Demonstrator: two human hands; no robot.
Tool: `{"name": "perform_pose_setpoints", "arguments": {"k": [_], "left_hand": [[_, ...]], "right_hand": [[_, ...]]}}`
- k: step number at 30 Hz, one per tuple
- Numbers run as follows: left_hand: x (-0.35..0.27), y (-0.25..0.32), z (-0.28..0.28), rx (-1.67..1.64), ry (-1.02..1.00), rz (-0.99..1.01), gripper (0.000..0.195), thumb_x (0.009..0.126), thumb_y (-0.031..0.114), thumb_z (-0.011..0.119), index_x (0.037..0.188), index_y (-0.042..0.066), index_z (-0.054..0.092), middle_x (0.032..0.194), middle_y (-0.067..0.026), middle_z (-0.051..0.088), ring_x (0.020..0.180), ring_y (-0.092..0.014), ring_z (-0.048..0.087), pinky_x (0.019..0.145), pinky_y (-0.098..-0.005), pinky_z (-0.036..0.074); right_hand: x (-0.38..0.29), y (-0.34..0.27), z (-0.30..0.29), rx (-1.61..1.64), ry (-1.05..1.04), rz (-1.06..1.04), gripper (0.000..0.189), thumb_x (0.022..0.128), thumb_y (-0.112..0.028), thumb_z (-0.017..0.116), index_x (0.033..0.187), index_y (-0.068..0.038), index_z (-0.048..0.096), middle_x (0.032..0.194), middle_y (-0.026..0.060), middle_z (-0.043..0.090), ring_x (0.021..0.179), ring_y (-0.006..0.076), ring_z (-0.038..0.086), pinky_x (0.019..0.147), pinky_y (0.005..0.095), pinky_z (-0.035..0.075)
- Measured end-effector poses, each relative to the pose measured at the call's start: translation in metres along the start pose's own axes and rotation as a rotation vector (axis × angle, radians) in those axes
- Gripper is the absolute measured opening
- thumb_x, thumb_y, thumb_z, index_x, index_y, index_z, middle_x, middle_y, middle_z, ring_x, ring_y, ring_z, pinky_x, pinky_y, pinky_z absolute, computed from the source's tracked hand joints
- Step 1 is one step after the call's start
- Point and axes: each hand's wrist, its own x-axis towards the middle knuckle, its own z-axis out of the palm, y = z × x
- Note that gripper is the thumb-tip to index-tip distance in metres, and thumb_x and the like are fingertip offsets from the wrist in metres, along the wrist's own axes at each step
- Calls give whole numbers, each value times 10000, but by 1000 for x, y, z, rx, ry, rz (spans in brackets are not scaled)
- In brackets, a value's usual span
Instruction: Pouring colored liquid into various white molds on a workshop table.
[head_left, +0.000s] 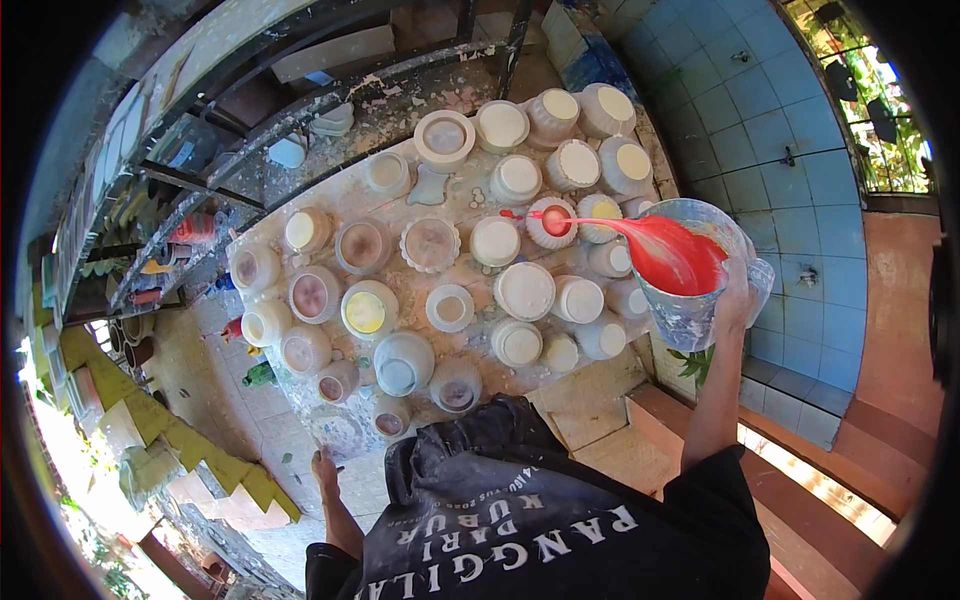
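Observation:
My right hand (735, 292) is closed round the handle side of a large plastic measuring jug (679, 319), tilted to the left. Red liquid (679, 259) streams from its lip into a small fluted white mould (553, 223), where red stands in the round opening. Red drips (511, 214) lie just left of that mould. A fluted mould with a yellowish centre (598, 217) stands under the stream, beside the red one. My left hand (324, 465) is low at the table's near left corner; a small dark thing shows by its fingers, and whether it holds it cannot be told.
Several round white moulds, one with a yellow centre (365, 311), crowd the stained table (465, 285). A metal shelf rack (202, 176) runs along the far left side. Blue wall tiles with taps (780, 187) rise at right. Coloured bottles, one green (259, 374), are beyond the left edge.

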Motion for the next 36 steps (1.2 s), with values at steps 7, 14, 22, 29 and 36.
{"name": "perform_pose_setpoints", "arguments": {"k": [7, 14, 22, 29, 36], "left_hand": [[10, -11, -2, 36, 13, 39, 356, 886, 289, 438, 949, -32, 577, 827, -112, 577, 668, -195, 543, 473, -309, 470], [8, -7, -2, 51, 16, 9, 380, 893, 300, 438, 1012, -37, 567, 866, -123, 592, 702, -201, 570, 486, -310, 500], [5, -4, -1, 38, 17, 20, 399, 900, 314, 432, 1056, -31, 558, 900, -130, 599, 727, -209, 586, 475, -307, 515], [7, -7, -1, 40, 10, 16, 409, 901, 326, 430, 1060, -28, 559, 889, -123, 598, 713, -201, 580, 463, -306, 510], [3, -1, 1, 55, 28, 4, 402, 904, 321, 432, 1061, -27, 559, 883, -122, 598, 705, -199, 580, 467, -308, 517]], "right_hand": [[-8, 35, 4, -285, -114, -95, 198, 842, -152, 488, 985, -49, 580, 841, 201, 616, 774, 380, 584, 663, 432, 445], [4, -22, -1, 267, -97, 502, 360, 851, -237, 424, 1104, -6, 537, 971, 123, 604, 925, 233, 552, 835, 299, 399], [4, -21, -5, 93, -157, 409, 361, 873, -251, 407, 1125, -18, 516, 1005, 124, 591, 931, 253, 553, 826, 309, 401], [6, -18, 1, 304, -71, 298, 363, 880, -278, 407, 1082, -13, 551, 975, 165, 610, 918, 302, 566, 803, 338, 412], [1, -12, -6, -54, -153, 351, 360, 875, -301, 417, 1019, -22, 594, 917, 222, 619, 921, 367, 566, 792, 387, 416]]}}
